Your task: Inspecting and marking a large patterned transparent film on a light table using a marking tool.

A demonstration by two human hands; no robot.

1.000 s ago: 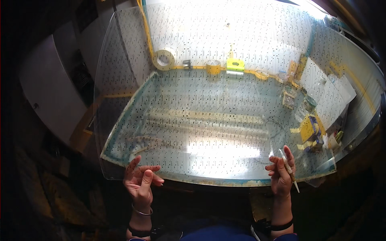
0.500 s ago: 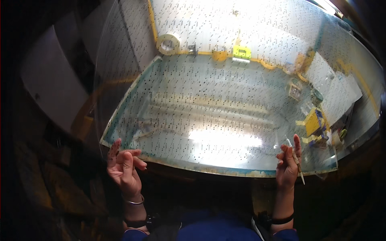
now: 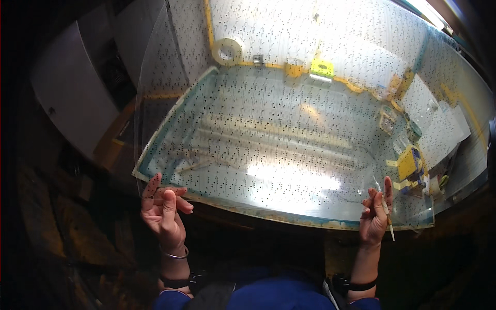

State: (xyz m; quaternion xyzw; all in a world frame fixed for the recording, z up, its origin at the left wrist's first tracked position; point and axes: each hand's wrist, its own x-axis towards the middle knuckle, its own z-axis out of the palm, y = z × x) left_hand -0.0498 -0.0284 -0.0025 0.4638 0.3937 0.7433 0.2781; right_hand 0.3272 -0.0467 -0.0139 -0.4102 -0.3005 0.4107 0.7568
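Observation:
A large clear film sheet (image 3: 268,111), printed all over with rows of small black dots, is held up in front of me, and the things behind show through it. At its near left edge my left hand (image 3: 166,217) pinches it, thumb in front and dotted fingers seen through the film. My right hand (image 3: 373,222) grips the near right edge. Between that hand's thumb and fingers is also a thin, pale, pen-like tool (image 3: 391,232), slanting with its narrow end downward; its exact kind is unclear.
Behind the film lies a glass-topped work surface with a teal rim (image 3: 248,213), lit by glare. A tape roll (image 3: 215,51), a yellow-green item (image 3: 322,67), a yellow and blue dispenser-like item (image 3: 412,164) and white papers (image 3: 431,121) lie along its far and right sides. A lit tube (image 3: 428,13) hangs above.
The surroundings have shifted slightly rightward in view. Both hands keep their grip on the film, moving slightly right with it. A small orange glint now shows near its middle.

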